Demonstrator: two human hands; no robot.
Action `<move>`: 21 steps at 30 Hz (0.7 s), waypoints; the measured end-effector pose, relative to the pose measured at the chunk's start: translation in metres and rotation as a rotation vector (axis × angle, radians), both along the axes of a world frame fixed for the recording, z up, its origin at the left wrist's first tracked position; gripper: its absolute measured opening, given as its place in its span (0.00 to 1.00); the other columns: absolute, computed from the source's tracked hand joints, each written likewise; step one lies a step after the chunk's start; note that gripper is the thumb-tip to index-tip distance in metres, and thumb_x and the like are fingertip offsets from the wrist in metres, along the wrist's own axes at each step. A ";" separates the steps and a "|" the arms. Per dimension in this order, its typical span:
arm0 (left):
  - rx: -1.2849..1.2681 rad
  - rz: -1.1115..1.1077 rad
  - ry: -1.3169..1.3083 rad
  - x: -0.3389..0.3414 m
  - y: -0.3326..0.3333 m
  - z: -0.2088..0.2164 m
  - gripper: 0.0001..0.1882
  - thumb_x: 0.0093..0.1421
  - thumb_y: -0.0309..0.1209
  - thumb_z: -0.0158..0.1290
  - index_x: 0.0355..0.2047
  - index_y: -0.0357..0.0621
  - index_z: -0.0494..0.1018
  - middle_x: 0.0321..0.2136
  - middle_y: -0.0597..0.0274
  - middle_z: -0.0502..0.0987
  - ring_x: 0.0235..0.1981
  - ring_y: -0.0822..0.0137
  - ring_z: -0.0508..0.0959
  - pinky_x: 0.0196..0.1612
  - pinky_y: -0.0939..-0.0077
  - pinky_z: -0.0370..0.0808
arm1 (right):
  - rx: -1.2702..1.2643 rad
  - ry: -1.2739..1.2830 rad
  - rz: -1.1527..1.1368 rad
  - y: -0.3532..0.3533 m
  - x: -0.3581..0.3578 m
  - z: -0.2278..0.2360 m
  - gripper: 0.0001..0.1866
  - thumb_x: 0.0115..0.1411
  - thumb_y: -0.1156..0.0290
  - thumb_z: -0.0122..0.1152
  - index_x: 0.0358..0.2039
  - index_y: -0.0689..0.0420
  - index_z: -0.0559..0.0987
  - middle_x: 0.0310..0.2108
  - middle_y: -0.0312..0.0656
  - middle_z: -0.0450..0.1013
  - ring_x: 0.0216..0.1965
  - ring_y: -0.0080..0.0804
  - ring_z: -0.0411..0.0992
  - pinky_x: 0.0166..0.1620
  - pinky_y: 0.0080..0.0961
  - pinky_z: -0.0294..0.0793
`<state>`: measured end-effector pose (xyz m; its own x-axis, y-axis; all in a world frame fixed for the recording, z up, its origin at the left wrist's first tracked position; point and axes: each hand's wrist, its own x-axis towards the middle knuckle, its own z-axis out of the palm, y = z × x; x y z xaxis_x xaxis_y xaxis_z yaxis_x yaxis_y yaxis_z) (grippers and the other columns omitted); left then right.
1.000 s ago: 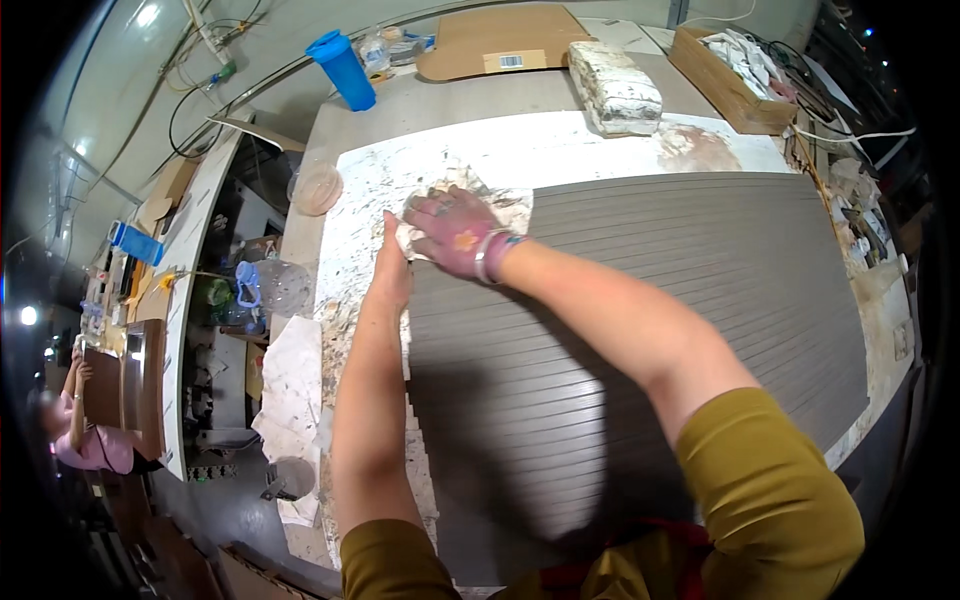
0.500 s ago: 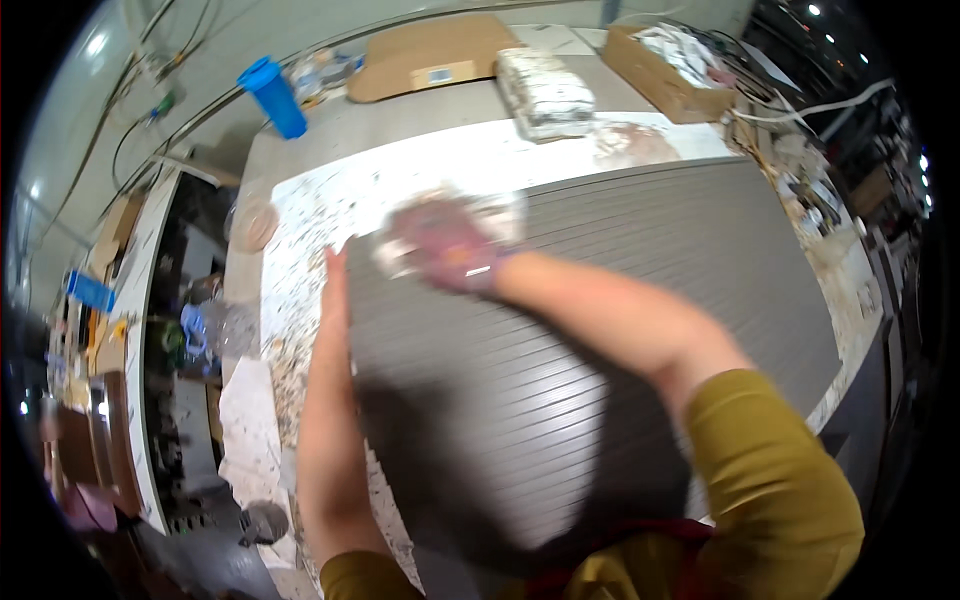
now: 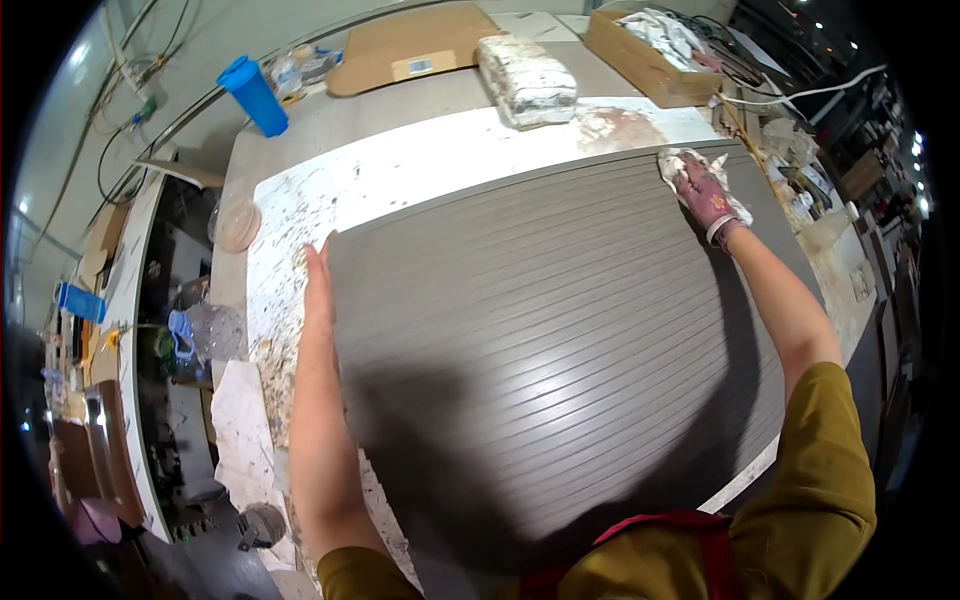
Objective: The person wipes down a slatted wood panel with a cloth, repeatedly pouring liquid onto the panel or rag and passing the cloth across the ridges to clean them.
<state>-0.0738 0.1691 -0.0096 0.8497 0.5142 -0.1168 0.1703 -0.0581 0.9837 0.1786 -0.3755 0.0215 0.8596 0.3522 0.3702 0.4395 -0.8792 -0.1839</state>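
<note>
A large grey-brown panel with long parallel grooves lies in front of me. At its far right corner my right hand, in a purple knitted glove, presses a crumpled white rag with dark smudges onto the surface. The rag bunches out around the fingers. My bare left hand is against the panel's left edge near the far left corner, its fingers stretched out along that side. My arms' shadows fall across the near part of the panel.
Beyond the panel stand a stack of folded cloths, a cardboard sheet, a blue bottle and a cardboard box of rags. A speckled white sheet lies underneath. A clear plastic jug is at the left.
My right hand has swept the rag from the panel's far left across to its far right corner. My left hand stays at the left edge. The view has shifted slightly.
</note>
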 end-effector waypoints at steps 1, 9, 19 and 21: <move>-0.040 0.007 -0.012 -0.003 0.006 0.000 0.43 0.64 0.64 0.23 0.65 0.43 0.56 0.64 0.58 0.57 0.66 0.63 0.52 0.67 0.73 0.44 | -0.081 0.060 0.085 0.025 -0.008 0.006 0.18 0.57 0.71 0.49 0.48 0.60 0.74 0.56 0.54 0.65 0.59 0.54 0.62 0.64 0.40 0.56; -0.203 -0.044 -0.167 -0.014 0.061 -0.040 0.41 0.66 0.62 0.24 0.64 0.40 0.58 0.63 0.59 0.60 0.65 0.63 0.55 0.67 0.70 0.45 | -0.103 0.086 0.908 0.398 -0.170 0.006 0.29 0.58 0.58 0.52 0.58 0.58 0.67 0.59 0.51 0.63 0.63 0.45 0.58 0.65 0.46 0.51; -0.237 -0.074 0.036 -0.097 -0.024 0.018 0.43 0.64 0.64 0.19 0.67 0.43 0.47 0.69 0.60 0.42 0.70 0.64 0.37 0.68 0.70 0.32 | -0.117 -0.034 0.614 0.149 -0.105 -0.002 0.25 0.57 0.58 0.55 0.55 0.49 0.70 0.59 0.45 0.63 0.63 0.42 0.56 0.63 0.46 0.55; -0.139 -0.017 0.065 -0.101 -0.034 0.025 0.43 0.65 0.63 0.19 0.68 0.43 0.47 0.69 0.60 0.43 0.70 0.63 0.40 0.68 0.70 0.35 | 0.109 0.138 0.355 0.062 -0.080 0.007 0.21 0.57 0.63 0.54 0.51 0.54 0.73 0.57 0.48 0.66 0.60 0.47 0.60 0.63 0.41 0.56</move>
<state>-0.1746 0.1353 0.0153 0.8464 0.4749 -0.2410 0.2339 0.0750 0.9694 0.0989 -0.3134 0.0290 0.7358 0.6016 0.3109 0.6772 -0.6491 -0.3464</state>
